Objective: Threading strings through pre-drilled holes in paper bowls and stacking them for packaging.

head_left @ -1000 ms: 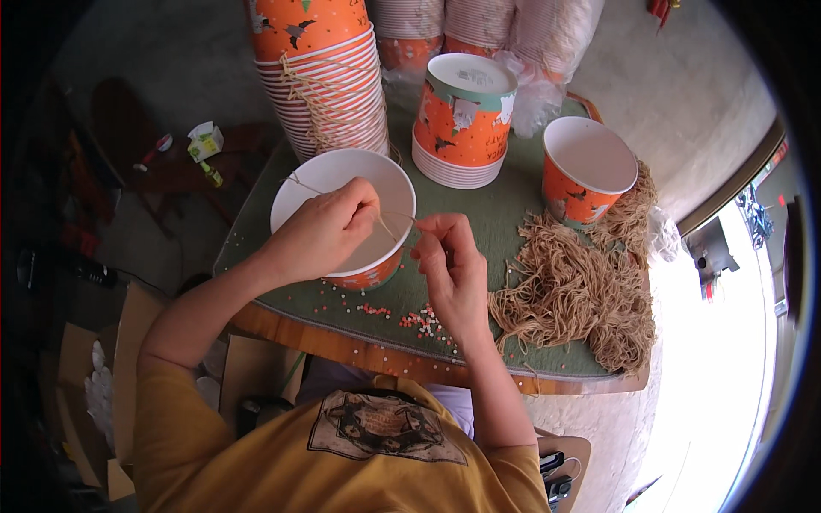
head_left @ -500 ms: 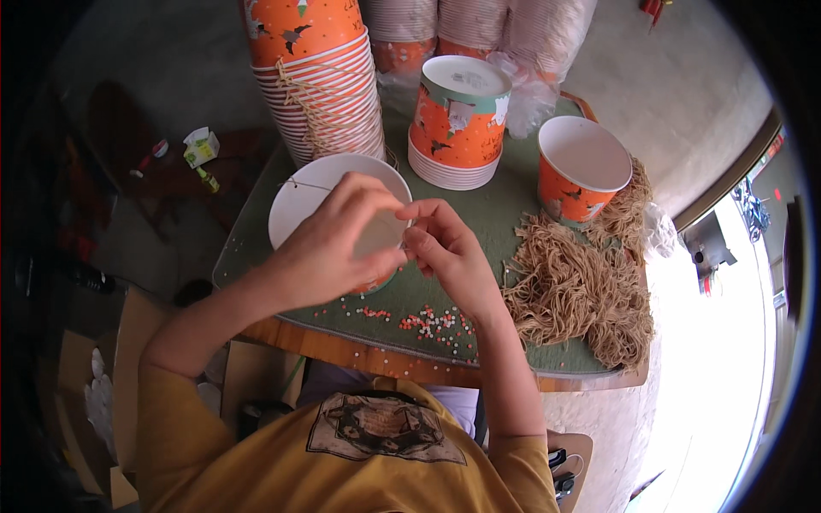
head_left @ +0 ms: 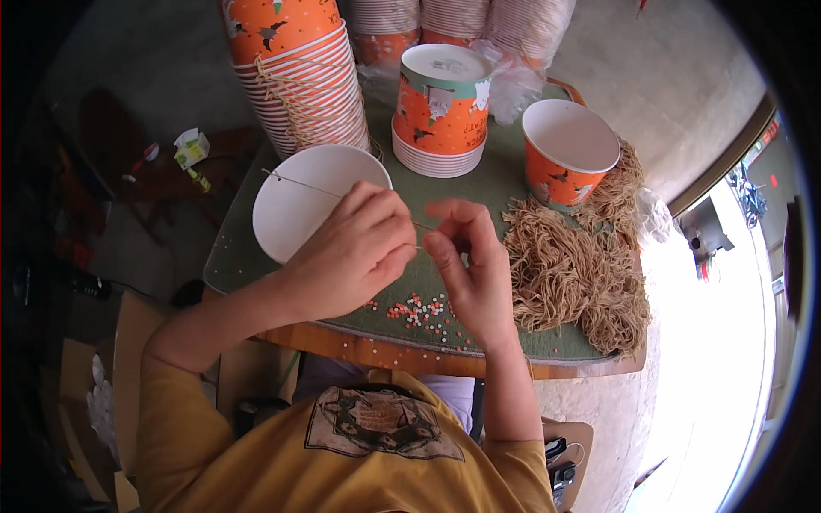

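A white-lined paper bucket (head_left: pixel 286 214) tilts toward me at the table's near left. From a hole near its rim, a thin cord (head_left: pixel 299 184) stretches across the opening to my left hand (head_left: pixel 355 244), whose fingers are closed on it. Short lengths of cord show between my two hands. My right hand (head_left: pixel 475 269) is just to the right, thumb raised and other fingers curled. Its index fingertip is smeared by motion, so I cannot tell whether it grips the cord. Below my hands lie many small orange and white beads (head_left: pixel 419 312).
Left rear stands a tall stack of orange buckets (head_left: pixel 299 94) with cords hanging on it. An upside-down stack (head_left: pixel 440 111) and an upright bucket (head_left: pixel 569 158) stand farther right. Tan cord bundles (head_left: pixel 564 269) cover the right side. Wrapped stacks (head_left: pixel 453 21) stand behind. Open cartons (head_left: pixel 128 368) are lower left.
My hands have drawn apart, my right hand moving right and its index finger lifting. More cord now shows between them. The whole scene has shifted slightly up and left in view.
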Tool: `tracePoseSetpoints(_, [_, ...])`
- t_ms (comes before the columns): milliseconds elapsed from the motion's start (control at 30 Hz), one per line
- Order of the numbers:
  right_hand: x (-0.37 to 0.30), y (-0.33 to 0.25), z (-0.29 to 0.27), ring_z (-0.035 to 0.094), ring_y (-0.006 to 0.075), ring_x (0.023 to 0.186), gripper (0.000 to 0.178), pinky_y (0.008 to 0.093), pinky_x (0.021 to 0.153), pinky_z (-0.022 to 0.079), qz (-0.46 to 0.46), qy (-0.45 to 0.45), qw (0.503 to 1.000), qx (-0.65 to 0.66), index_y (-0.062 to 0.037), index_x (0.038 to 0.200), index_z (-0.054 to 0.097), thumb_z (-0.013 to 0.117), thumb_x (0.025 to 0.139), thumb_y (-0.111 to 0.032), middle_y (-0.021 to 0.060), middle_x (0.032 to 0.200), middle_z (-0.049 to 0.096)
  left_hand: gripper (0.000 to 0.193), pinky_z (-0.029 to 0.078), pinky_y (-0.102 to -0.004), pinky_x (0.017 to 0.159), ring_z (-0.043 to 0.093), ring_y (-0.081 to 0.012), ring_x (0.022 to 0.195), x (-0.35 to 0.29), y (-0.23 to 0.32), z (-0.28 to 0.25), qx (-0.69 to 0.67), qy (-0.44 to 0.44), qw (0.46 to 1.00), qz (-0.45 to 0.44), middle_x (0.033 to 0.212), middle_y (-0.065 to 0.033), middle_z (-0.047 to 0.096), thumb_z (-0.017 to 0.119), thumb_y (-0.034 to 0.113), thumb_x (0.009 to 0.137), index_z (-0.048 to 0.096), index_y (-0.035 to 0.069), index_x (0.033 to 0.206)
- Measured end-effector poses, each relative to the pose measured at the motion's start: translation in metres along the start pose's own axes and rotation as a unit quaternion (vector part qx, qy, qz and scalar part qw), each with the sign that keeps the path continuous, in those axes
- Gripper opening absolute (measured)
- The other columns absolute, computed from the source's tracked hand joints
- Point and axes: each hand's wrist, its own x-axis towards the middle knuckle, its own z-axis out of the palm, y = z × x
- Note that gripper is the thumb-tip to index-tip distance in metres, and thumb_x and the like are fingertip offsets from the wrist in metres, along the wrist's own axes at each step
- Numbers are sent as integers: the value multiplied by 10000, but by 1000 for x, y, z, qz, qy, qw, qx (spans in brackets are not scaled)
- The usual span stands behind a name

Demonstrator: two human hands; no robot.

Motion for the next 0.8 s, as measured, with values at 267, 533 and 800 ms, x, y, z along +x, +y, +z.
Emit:
tracePoseSetpoints(267, [-12,23,-4,577,191,778,199,264,655,475,-21,-45,999,-20,-14,1090,547,604,899,-27,89,894,602,58,410,-376,809,475,-265,907,-5,-1,-18,-26,-55,997,-48,883,-71,496,605,47,785,551,46,807])
tracePoseSetpoints(533, [-14,9,23,583,120,632,164,253,579,487,58,-15,992,110,-14,1032,572,628,879,-10,53,821,617,57,412,-378,792,472,-284,878,1,-3,-19,-43,-93,994,-44,869,-92,497,573,76,866,556,32,834])
tracePoseSetpoints(800, [-17,15,29,544,97,633,100,235,575,452,-18,20,999,21,-11,904,586,671,854,-18,37,756,576,143,397,-373,722,455,-295,811,1,-5,-27,-14,-127,991,-39,810,-110,453,578,90,894,514,1,803])
